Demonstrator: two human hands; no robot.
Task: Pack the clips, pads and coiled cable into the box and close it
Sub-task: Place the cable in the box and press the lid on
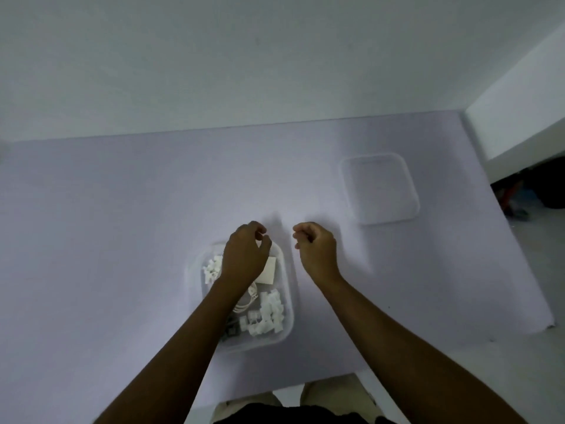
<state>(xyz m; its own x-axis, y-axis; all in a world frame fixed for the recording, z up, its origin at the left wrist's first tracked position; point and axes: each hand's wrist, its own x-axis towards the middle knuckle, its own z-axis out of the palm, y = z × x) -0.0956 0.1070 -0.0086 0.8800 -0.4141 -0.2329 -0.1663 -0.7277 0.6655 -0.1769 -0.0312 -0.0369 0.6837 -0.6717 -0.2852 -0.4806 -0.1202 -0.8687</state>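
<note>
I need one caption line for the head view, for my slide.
Left hand above the clear box of clips, right hand beside it, lid lying apart on the lavender table.
</note>
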